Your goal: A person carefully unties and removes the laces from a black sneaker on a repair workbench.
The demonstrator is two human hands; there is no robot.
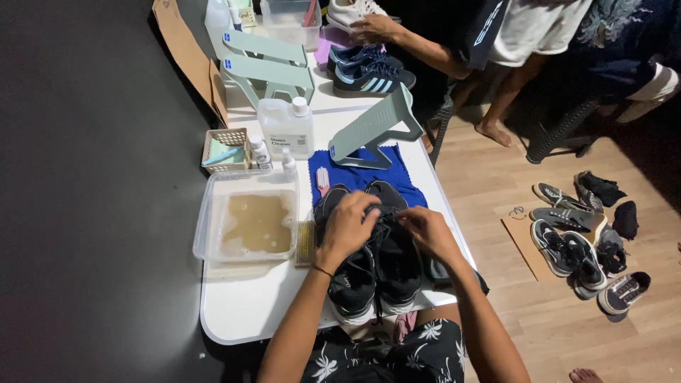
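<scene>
A pair of black sneakers (376, 273) lies side by side on the white table (248, 305), toes on a blue cloth (355, 170). My left hand (347, 225) rests on top of the left shoe, fingers bent over its tongue. My right hand (425, 230) pinches the black laces at the top of the right shoe. Both hands meet over the laces.
A clear tub of murky water (248, 223) stands left of the shoes, a brush (305, 242) beside it. Behind are a cleaner jug (287, 128), a small basket (225, 149), green shoe stands (372, 128). Another person's hand (372, 28) is near blue sneakers (369, 71). Several shoes (582, 241) lie on the floor.
</scene>
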